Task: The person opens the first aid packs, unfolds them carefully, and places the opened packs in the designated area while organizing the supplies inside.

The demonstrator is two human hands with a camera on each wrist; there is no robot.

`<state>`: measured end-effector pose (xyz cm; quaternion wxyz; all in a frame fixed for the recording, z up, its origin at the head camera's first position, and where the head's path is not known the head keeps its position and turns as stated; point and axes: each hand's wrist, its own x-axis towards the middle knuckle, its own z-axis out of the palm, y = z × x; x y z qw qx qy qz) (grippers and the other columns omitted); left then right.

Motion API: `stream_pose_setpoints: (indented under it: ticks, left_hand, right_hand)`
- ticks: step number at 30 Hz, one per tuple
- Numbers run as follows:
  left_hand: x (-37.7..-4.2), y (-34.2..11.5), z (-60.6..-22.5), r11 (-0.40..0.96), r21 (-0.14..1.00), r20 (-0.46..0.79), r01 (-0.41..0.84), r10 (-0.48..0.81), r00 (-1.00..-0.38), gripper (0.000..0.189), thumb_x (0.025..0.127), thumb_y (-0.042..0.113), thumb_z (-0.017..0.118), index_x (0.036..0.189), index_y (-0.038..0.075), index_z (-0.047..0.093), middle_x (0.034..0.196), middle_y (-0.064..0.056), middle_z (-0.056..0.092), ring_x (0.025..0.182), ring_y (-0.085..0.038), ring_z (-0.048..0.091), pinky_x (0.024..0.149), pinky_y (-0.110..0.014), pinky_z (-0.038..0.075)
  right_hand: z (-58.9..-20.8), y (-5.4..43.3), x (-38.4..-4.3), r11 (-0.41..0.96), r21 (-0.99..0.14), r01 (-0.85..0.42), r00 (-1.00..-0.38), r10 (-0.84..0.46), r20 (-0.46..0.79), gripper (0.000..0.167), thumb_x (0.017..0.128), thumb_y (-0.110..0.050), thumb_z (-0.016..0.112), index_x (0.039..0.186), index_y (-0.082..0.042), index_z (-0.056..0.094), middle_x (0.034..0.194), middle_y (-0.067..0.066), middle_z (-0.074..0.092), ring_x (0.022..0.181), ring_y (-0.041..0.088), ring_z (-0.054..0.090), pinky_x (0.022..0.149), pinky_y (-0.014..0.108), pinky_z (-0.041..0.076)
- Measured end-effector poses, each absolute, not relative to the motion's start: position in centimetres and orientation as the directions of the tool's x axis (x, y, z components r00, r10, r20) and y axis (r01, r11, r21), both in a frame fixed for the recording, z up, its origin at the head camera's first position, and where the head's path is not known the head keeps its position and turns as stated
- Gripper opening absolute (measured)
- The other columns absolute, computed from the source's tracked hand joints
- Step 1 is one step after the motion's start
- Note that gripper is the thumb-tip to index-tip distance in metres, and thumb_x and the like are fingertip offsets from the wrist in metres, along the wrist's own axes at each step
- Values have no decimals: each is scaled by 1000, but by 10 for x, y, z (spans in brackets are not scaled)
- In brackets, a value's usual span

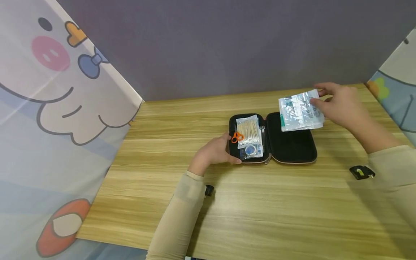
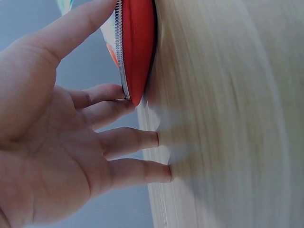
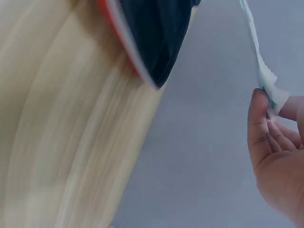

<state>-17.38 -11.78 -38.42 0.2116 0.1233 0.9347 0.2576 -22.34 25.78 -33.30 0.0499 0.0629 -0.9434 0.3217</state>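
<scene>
A zip case with a red shell lies spread out on the table, its black right half [image 1: 294, 148] beside a filled left half. My left hand [image 1: 216, 150] rests against the left edge and near corner of the case, fingers mostly straight. In the left wrist view, fingertips touch the red shell [image 2: 140, 52] by its zipper, and two other fingers [image 2: 137, 172] reach down to the tabletop. Over the right half, my right hand [image 1: 344, 104] pinches clear-and-white printed packets [image 1: 300, 112] between thumb and fingers. The right wrist view shows them edge-on.
The left half holds a bag of cotton swabs [image 1: 249, 131], orange-handled scissors [image 1: 237, 137] and a small packet with a round blue-and-white item [image 1: 251, 150]. A grey panel [image 1: 227, 47] stands behind the wooden table [image 1: 260, 209]; a cartoon-printed cloth [image 1: 65, 115] hangs at left.
</scene>
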Motion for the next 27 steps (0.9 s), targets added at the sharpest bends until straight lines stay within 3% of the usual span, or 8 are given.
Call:
stream_pose_setpoints:
  ticks: [2,5,7,9,18,27]
  left_hand:
    - [-173,-118,-384,838,532,-334,122,340,-879,111,79,43,95,164,9,32,149,-10,63,135,-30,61,121,-49,46]
    - [-172,-118,-385,841,527,-336,124,341,-878,112,79,44,95,164,9,31,149,-9,63,134,-29,61,120,-49,47]
    - [-172,-119,-385,838,531,-331,126,342,-879,112,78,43,96,164,9,32,148,-9,64,134,-30,62,120,-49,47]
    - [-172,-119,-384,836,534,-326,127,343,-881,114,78,43,96,165,9,30,149,-9,63,135,-30,61,120,-50,46]
    - [-174,-119,-385,841,526,-330,127,339,-881,118,79,44,95,168,9,25,153,-9,61,138,-31,60,121,-50,46]
    - [-173,-117,-382,842,525,-332,126,339,-880,118,78,44,96,167,9,27,153,-8,61,137,-30,60,121,-50,46]
  right_hand:
    - [-336,269,-223,810,-575,-111,-993,-73,90,59,106,-27,60,154,6,48,138,40,58,123,62,59,60,13,40]
    - [-341,281,-222,845,-530,-71,-997,-67,27,59,107,-28,58,154,6,47,140,41,57,124,59,56,75,38,53]
    - [-346,286,-222,858,-510,-62,-998,-66,10,58,107,-28,58,154,5,48,140,42,56,124,58,55,85,57,51]
    - [-351,288,-223,866,-495,-66,-997,-71,9,56,106,-26,59,152,5,49,140,42,57,123,58,55,91,68,45]
    - [-371,286,-225,895,-441,-73,-995,-96,-30,53,103,-20,59,147,9,51,135,42,59,121,59,54,96,70,43]
    - [-386,275,-228,885,-462,-61,-991,-108,-76,55,103,-21,61,146,12,49,133,41,60,116,53,58,91,63,48]
